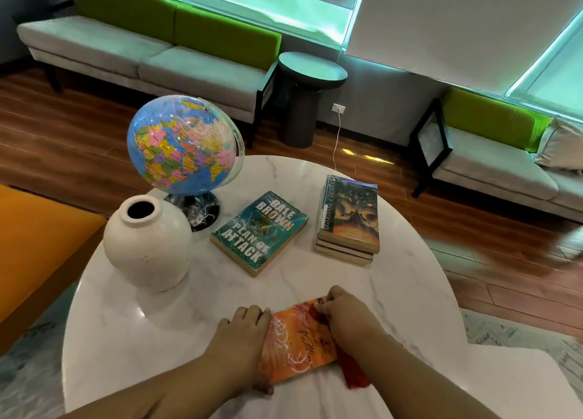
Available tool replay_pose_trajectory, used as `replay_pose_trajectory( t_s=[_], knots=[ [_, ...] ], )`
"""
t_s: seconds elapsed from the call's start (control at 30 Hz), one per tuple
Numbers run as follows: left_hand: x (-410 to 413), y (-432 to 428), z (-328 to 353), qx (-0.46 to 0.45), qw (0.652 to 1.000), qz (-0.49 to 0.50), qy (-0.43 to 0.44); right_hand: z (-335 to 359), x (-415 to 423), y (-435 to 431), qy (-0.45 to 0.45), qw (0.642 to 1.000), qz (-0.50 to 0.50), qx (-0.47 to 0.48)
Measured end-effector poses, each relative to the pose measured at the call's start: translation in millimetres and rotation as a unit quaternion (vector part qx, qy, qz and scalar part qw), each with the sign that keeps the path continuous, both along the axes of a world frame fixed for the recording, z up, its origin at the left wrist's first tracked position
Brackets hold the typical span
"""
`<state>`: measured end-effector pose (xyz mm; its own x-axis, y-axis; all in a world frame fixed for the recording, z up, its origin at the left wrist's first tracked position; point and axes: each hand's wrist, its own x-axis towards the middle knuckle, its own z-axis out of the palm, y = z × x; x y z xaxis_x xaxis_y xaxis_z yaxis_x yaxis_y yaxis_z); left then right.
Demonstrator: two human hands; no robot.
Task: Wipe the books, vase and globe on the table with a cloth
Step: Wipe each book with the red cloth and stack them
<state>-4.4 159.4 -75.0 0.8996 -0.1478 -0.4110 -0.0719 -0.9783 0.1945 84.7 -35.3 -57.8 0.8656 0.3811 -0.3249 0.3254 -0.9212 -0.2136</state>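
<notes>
Left hand (243,333) grips orange book (299,340); right hand (347,319), cloth (356,379)

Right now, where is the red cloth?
Head view, low and right of centre: the red cloth sits under the right hand, on the right side of the orange book.

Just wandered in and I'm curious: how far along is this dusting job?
Nothing shows what is already wiped. In hand: the left hand holds the orange book while the right hand presses a red cloth on it. The teal book, the stack of books, the vase and the globe stand untouched, possibly yet to do.
</notes>
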Motion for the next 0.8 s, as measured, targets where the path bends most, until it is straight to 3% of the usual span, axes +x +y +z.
replay_pose_trajectory(
  t_s=[0.17, 0.33, 0.5, 0.6, 0.73, 0.8],
  knots=[
    [0, -1, 3, 0.007, 1.0, -0.005, -0.006, 3, -14, 13, 0.038, 0.996, 0.077, -0.002],
    [-2, -1, 3, 0.013, 1.0, -0.004, -0.014, 2, -10, -4, 0.014, 0.999, -0.02, -0.034],
    [-3, -1, 4, 0.013, 1.0, -0.004, -0.012, -2, -29, -16, 0.017, 0.999, -0.008, 0.026],
    [-4, -2, 5, 0.011, 1.0, -0.001, -0.011, -6, -29, -26, 0.015, 0.994, -0.102, 0.038],
    [-4, -3, 7, 0.007, 1.0, 0.001, -0.007, -6, -42, -18, 0.028, 0.999, -0.029, 0.018],
    [-5, -3, 7, 0.006, 1.0, 0.003, -0.008, -2, -45, -21, 0.029, 0.997, -0.057, 0.032]
  ],
)
